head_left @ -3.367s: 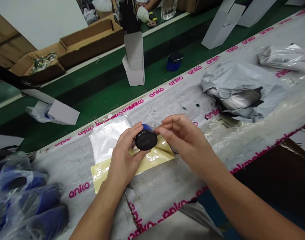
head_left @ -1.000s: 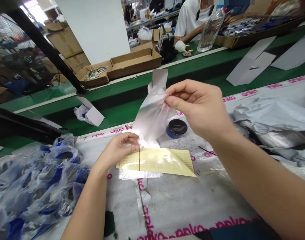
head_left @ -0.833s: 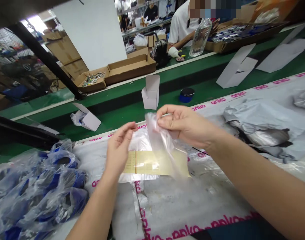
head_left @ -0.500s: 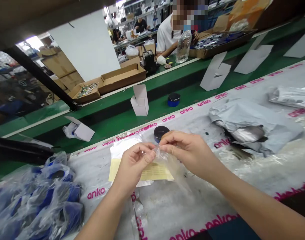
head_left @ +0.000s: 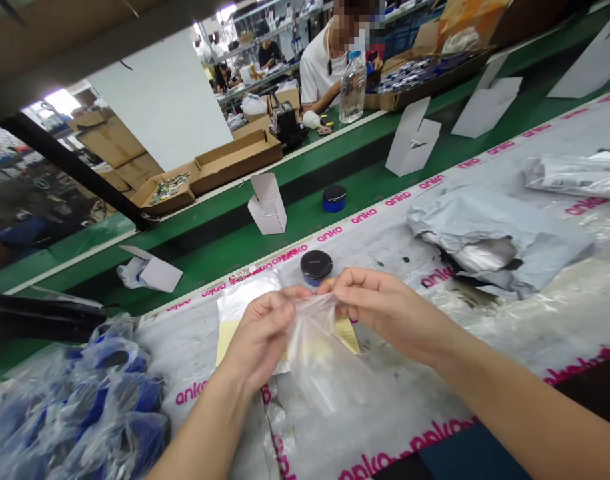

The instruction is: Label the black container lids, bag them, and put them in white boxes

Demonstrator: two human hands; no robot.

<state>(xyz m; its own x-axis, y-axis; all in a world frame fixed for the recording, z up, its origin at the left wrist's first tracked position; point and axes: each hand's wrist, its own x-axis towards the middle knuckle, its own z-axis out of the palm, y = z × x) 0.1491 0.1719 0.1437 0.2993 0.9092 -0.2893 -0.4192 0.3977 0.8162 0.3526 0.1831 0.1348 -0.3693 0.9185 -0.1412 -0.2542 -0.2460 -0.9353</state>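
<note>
Between my hands hangs a clear plastic bag (head_left: 317, 353), its upper edge stretched sideways. My left hand (head_left: 262, 330) pinches one side of that edge, and my right hand (head_left: 379, 303) pinches the other. Just beyond the fingertips sits a round blue container with a black top (head_left: 316, 265), standing on the plastic-covered table. Under the bag and partly hidden by it lies a yellow printed sheet (head_left: 227, 339), with a white plastic packet (head_left: 247, 293) beside it.
Several bagged blue items (head_left: 99, 393) are heaped at the left. Open white boxes (head_left: 268, 207) and another blue round container (head_left: 333, 199) stand on the green conveyor (head_left: 305, 223). A torn grey mailer bag (head_left: 525, 233) lies at the right. A person (head_left: 325, 67) works across the line.
My hands have moved apart, and the bag's edge, bunched between my fingers before, is now spread wide. The whole view has shifted slightly.
</note>
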